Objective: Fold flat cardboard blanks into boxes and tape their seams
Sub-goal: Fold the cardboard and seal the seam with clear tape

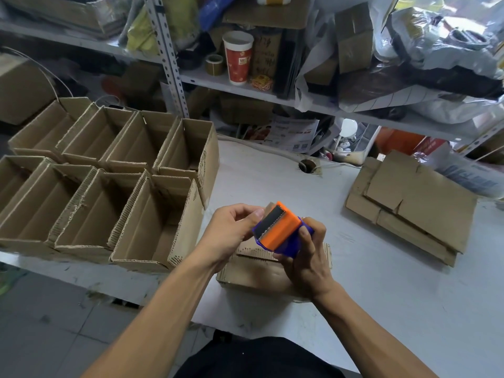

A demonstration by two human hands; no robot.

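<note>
Over the white worktop (381,296), both forearms reach forward. Right hand (305,257) grips the orange-and-purple tape dispenser (281,230) above a cardboard box (253,271); left hand (231,230) pinches at its toothed edge. Finished open boxes (109,181) stand left, flat blanks (409,205) right. Writing on the shelf's red cup (237,57) is unreadable.

Matt corrugated cardboard boxes (152,214), smooth plastic tape dispenser (281,230), scuffed white table (381,296)
</note>
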